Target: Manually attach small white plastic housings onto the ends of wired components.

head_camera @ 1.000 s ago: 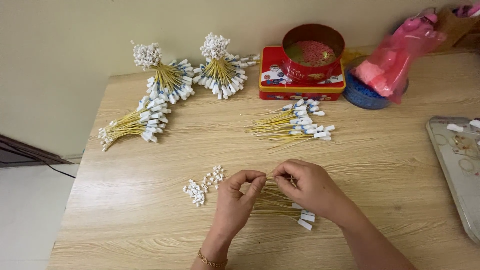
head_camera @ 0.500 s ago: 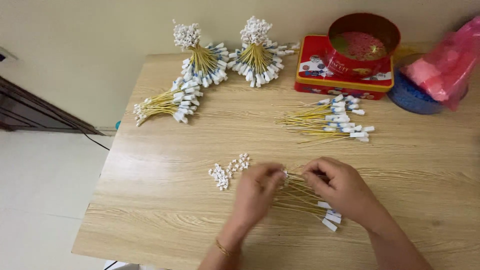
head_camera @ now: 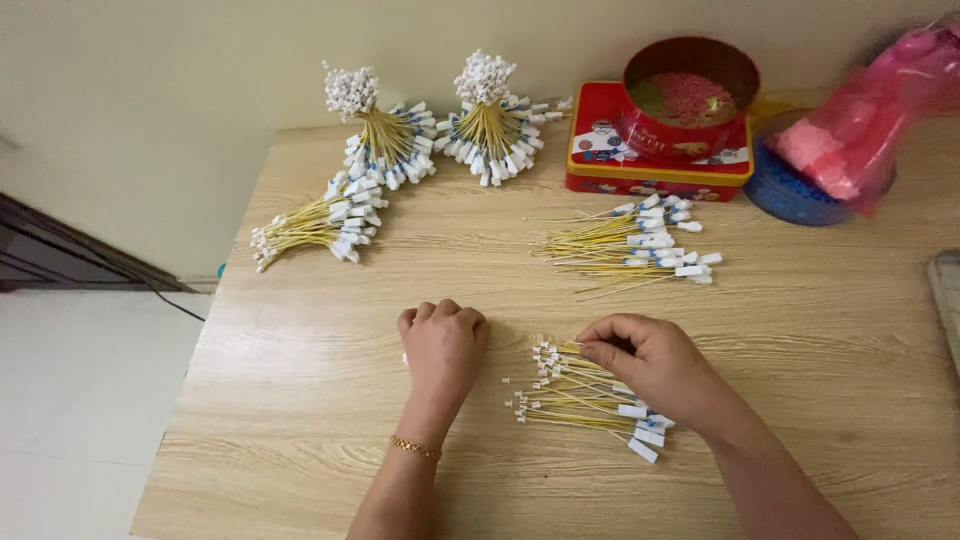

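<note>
In the lower middle of the frame, your right hand rests on a loose fan of thin yellow wires, each with a small white cap at one end and a white tag at the other. Your fingers curl down and pinch the wires near their capped ends, which keeps the fan from sliding on the smooth wooden table. Just left of it, your left hand lies knuckles-up in a closed fist on the table; it probably covers something small, but the view hides what sits under the fingers, so I cannot tell whether it grips anything. A gold bracelet circles that wrist.

Above your hands, in the centre right, a second loose pile of wires lies with its tags to the right, near at hand. In the upper left, three tied bundles stand or lie fanned out and apart from the loose ones. In the upper right sits a red round tin on a red flat box, and beside it a pink plastic bag leans over a blue bowl.
</note>
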